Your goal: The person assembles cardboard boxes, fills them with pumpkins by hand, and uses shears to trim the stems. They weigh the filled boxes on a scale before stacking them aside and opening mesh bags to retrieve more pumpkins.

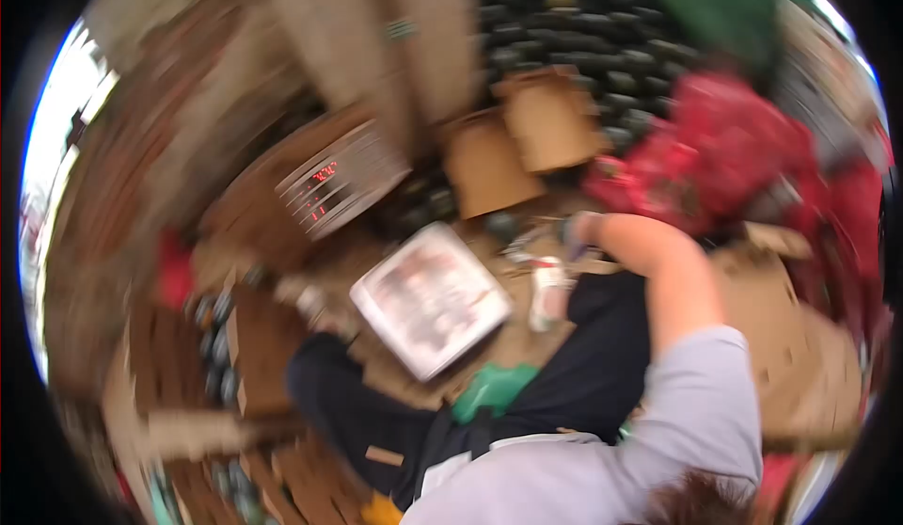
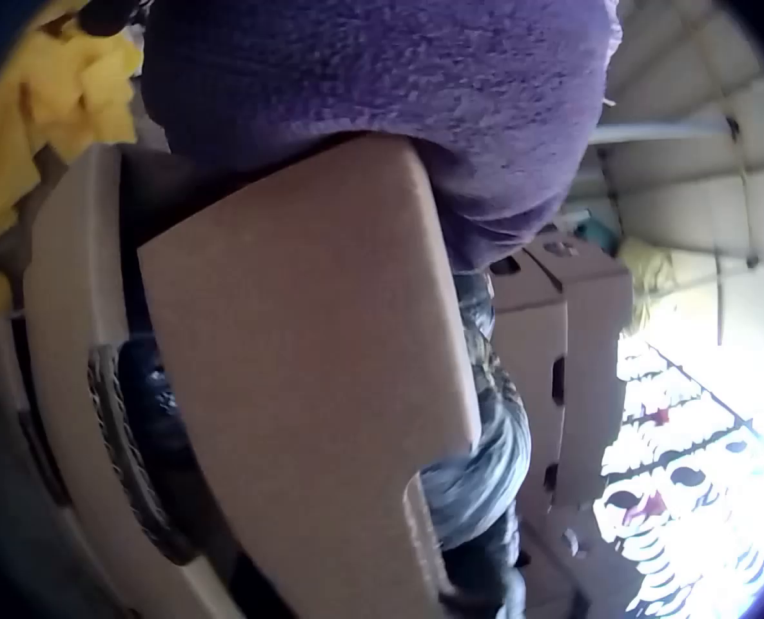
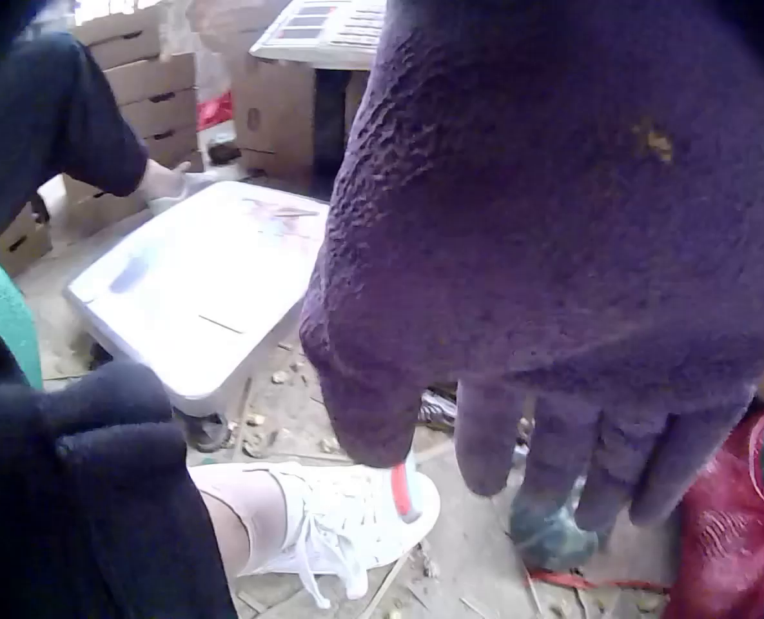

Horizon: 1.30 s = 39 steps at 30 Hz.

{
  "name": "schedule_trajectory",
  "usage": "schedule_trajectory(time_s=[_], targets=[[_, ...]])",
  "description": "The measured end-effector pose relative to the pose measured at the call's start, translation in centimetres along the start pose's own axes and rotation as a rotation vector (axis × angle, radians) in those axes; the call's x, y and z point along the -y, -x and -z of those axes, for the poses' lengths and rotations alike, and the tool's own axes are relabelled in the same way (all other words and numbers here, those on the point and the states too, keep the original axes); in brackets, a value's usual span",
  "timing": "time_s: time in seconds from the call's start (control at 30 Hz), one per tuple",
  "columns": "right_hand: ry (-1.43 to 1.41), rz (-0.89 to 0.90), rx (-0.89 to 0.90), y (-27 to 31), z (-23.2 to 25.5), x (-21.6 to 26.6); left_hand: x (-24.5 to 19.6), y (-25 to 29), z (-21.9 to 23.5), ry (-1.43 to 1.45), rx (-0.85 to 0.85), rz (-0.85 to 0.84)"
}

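Note:
In a purple glove, the left hand (image 2: 395,90) lies against the top edge of a brown cardboard box piece (image 2: 304,323); its fingers are hidden, so its grip cannot be told. The right hand (image 3: 562,258), also in a purple glove, hangs with its fingers extended downward. Behind its fingertips lies a dark green round thing (image 3: 556,531); contact cannot be told. The blurred head view has the right hand (image 1: 579,235) beyond the knee, near a white shoe (image 1: 548,294); the left hand does not show there. A white-topped scale platform (image 1: 431,301) stands between the legs.
A display panel with red digits (image 1: 324,179) stands behind the platform. Two open cardboard boxes (image 1: 489,163) lie farther back, before a pile of dark round things (image 1: 583,26). Red net bags (image 1: 724,149) are at the right, cardboard boxes (image 1: 263,346) at the left.

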State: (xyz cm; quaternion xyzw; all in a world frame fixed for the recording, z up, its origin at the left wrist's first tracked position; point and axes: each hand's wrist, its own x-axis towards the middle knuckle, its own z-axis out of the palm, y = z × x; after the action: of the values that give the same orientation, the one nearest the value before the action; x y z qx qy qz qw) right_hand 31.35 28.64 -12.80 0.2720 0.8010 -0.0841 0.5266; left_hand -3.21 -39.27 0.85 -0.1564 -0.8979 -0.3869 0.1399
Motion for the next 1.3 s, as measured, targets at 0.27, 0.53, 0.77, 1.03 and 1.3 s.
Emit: schedule_trajectory(time_s=[0.27,0.53,0.77,1.03,1.3], targets=[[-0.397,0.159,-0.918,0.6,5.6,0.5,-14.9,-0.7,-10.0,-0.254,0.180,-0.486],[-0.486,0.076,-0.676,1.4,3.3,-5.6,-19.6,-1.7,-14.1,-0.347,0.163,-0.594],[-0.937,0.046,-0.535,-0.7,-4.7,-12.2,-22.6,-3.1,-16.0,-0.385,0.186,-0.652],[-0.308,0.268,-1.041,-14.7,-7.4,1.9,-25.1,-3.1,-18.9,-0.417,0.379,-0.438],[-0.082,0.158,-1.005,-20.2,-3.6,2.0,-24.1,-3.9,-22.6,-0.355,0.372,-0.526]])
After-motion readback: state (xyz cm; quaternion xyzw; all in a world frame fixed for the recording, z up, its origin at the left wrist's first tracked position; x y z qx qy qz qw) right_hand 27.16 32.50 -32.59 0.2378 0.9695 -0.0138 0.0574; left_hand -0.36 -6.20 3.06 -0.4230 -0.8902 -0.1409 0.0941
